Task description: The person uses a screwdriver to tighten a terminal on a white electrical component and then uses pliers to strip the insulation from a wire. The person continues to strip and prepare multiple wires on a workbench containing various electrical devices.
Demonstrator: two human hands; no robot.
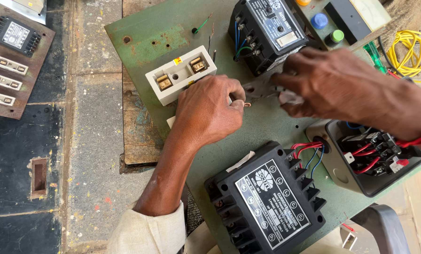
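Copper wire end [246, 104]: a short bare curl, pinched in the curled fingers of our left hand [209, 109] above the green metal panel [159, 33], just beside the white fuse block [180, 75]. Pliers [263, 87]: dark, gripped in our closed right hand [335, 84], nose meeting the wire. Black relay unit [265, 200] lies near our left wrist; a second black unit [267, 30] sits behind the hands. Open contactor box [372, 153] with red wires, right. Yellow cable coil [410, 51], far corner.
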